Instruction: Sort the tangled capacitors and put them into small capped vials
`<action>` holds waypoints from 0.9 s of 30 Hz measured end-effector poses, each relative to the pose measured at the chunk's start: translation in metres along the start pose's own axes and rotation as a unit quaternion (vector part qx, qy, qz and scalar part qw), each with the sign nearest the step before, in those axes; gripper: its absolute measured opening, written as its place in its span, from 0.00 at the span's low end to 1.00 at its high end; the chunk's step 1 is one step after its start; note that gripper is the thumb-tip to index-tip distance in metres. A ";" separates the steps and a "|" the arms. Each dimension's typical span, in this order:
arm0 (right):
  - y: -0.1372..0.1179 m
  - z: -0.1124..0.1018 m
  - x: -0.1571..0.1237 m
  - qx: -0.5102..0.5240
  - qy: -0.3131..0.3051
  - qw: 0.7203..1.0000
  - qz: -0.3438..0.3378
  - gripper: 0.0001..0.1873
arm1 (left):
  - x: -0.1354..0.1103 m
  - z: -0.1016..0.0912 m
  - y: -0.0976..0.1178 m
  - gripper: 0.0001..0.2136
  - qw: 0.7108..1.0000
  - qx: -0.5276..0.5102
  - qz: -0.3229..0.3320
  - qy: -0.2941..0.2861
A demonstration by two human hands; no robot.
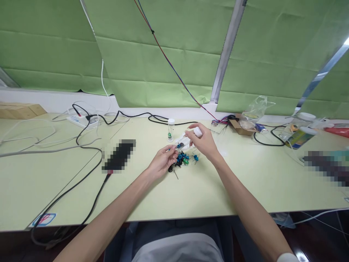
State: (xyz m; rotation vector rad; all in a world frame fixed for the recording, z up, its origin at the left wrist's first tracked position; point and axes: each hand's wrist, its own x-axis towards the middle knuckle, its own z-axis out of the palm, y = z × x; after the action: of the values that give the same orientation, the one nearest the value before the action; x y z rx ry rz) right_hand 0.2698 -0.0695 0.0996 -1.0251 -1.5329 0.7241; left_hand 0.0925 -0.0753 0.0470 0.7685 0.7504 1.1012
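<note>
A clear tube-shaped vial [184,142] is held slanting over the table, with a white cap [197,132] at its upper right end. My left hand [163,160] is closed around the lower end, where something blue and dark shows by the fingertips; whether it is inside the vial I cannot tell. Near the cap, the fingers of my right hand [203,141] are curled on the vial. Below the hands lies a pile of small blue, black and green parts [183,159] with thin metal pins. Behind it stands another white-capped clear vial [171,127] with green pieces inside.
A blurred-out black object [119,155] with a cable lies at the left. Black and white cables cross the table's left and back. On the right are a small cardboard box [241,128], a plastic bag [255,112] and a clear jar [304,122].
</note>
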 end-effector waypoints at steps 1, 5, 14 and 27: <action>-0.002 0.000 0.000 -0.003 0.001 1.000 -0.001 0.16 | 0.000 0.000 0.000 0.12 1.000 0.001 0.004 -0.005; -0.006 -0.002 0.002 -0.011 0.003 1.000 -0.001 0.16 | 0.001 -0.003 0.001 0.14 0.999 0.022 0.018 -0.031; -0.016 -0.007 0.003 -0.027 -0.014 1.000 0.005 0.13 | -0.003 -0.002 0.001 0.15 0.995 0.079 0.006 -0.061; -0.016 -0.012 0.007 -0.023 -0.046 0.999 -0.004 0.11 | -0.009 0.001 0.011 0.14 0.977 0.171 -0.024 -0.121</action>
State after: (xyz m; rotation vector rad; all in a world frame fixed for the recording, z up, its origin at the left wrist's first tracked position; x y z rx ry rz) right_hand 0.2775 -0.0711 0.1193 -1.0311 -1.6390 0.7419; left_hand 0.0860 -0.0814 0.0578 1.1485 0.7555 0.8236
